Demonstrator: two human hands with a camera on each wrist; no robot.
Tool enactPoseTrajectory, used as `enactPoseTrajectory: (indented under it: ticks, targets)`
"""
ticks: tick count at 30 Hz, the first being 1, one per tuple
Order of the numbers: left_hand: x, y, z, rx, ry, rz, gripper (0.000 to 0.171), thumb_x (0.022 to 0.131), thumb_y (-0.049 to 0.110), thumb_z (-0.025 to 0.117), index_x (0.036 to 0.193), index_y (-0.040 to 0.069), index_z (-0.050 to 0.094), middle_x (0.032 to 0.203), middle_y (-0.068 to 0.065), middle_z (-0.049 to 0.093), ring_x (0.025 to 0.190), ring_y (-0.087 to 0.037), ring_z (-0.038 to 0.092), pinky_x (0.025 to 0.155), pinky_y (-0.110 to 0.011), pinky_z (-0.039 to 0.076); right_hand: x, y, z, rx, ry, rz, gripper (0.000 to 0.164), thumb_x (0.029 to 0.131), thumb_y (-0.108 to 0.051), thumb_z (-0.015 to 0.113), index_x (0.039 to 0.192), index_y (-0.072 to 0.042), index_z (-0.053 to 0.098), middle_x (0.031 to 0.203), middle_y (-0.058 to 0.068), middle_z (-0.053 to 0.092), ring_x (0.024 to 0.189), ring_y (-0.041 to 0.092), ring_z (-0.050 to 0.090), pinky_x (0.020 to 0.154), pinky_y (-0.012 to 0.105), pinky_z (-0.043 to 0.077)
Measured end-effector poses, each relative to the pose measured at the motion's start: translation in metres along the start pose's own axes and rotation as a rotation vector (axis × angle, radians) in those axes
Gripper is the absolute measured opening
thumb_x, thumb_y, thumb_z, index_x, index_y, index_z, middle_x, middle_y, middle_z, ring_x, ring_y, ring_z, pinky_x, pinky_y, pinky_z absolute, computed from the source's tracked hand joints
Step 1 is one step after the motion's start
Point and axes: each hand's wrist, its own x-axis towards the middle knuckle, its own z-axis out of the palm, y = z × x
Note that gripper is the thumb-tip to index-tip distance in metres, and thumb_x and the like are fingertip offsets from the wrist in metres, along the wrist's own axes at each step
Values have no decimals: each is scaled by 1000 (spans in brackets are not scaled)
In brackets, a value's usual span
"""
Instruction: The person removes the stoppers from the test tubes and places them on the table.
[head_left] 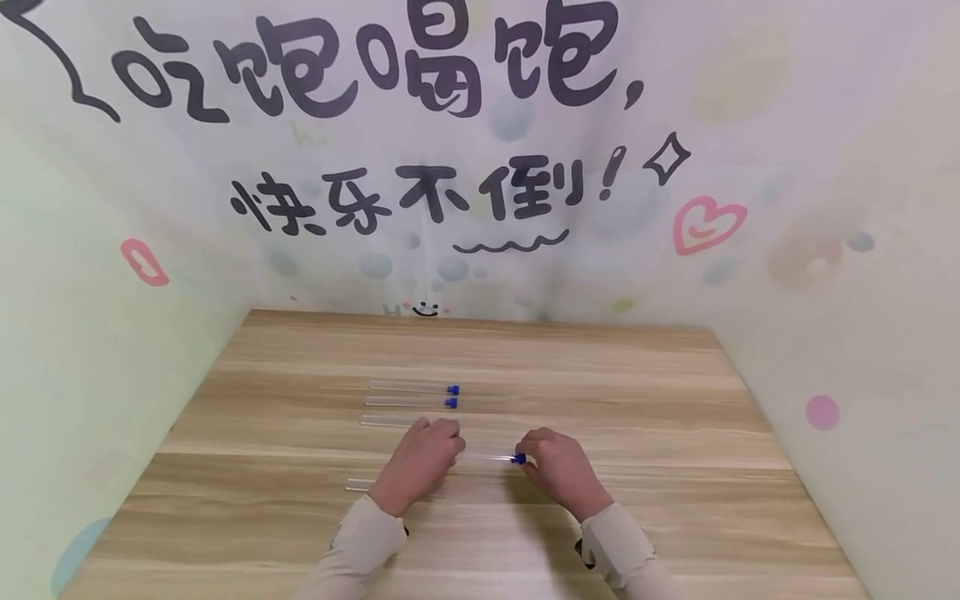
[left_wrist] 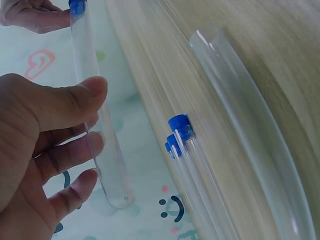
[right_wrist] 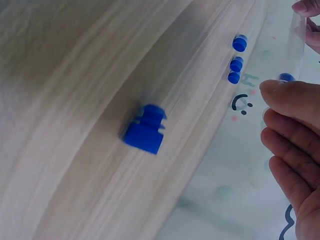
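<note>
While the left hand grips the clear test tube by its barrel above the wooden table and the right hand pinches the blue cap at its end, a tilted push could seat the cap askew. Too light a grip could let the smooth tube slip or rotate, and a stray knock could displace the loose blue cap.

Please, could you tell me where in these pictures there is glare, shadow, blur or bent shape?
Head view: a bright streak along the held tube, a soft shadow on the table below the right hand; left wrist view: glints on the open rim of the nearest tube, which looks curved, perhaps lens distortion; right wrist view: blurred wood grain, loose blue cap slightly soft.
</note>
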Motion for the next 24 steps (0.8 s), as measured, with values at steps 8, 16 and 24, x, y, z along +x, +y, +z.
enactPoseTrajectory:
  ticks: [8, 16, 24]
  targets:
    - [4, 0, 1, 11, 41, 0, 21, 71, 5, 76, 64, 17, 61, 71, 7, 50, 67, -10, 51, 53, -22, 38, 0, 3, 1, -46, 62, -20, 13, 68, -12, 83, 76, -13, 72, 77, -4, 69, 71, 10, 65, 63, 25, 54]
    - [6, 0, -4, -19, 56, -19, 23, 71, 0, 74, 62, 15, 60, 71, 5, 49, 63, -9, 49, 43, -20, 37, 0, 2, 4, -101, 170, 35, 13, 65, -15, 82, 72, -14, 71, 74, -4, 70, 63, 8, 65, 52, 23, 50]
    - [5, 0, -7, -42, 49, -43, 19, 71, 2, 75, 63, 14, 62, 73, 4, 54, 66, -12, 54, 46, -23, 41, 1, 0, 10, -119, 227, 36, 16, 64, -15, 83, 74, -12, 71, 73, -2, 70, 61, 8, 64, 50, 20, 49]
